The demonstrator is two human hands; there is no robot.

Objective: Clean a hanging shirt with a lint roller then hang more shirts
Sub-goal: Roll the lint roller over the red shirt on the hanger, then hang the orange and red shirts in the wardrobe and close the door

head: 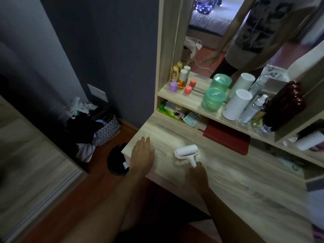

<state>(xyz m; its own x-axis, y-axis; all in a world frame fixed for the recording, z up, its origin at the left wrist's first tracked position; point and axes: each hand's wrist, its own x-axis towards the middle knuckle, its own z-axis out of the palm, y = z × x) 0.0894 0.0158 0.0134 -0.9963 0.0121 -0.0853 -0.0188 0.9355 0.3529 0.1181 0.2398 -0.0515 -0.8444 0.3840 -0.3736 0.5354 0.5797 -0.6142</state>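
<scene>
Roller [187,152] lies on the desk [236,181], drum toward the shelf [192,100], handle toward the person. Right hand [199,174] at the handle's end, fingers curled on it, drum touching the wood. Left hand [142,155] flat and open, palm down near the desk's left edge, holding nothing. Basket [107,128] of clothes on the floor left of the desk.

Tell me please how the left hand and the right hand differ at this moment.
The left hand lies flat and open, palm down, at the left corner of the wooden desk and holds nothing; the right hand is closed on the handle of the white lint roller. The left hand is nearer the desk's edge, the right hand farther in. Both hands are over the same desk.
</scene>
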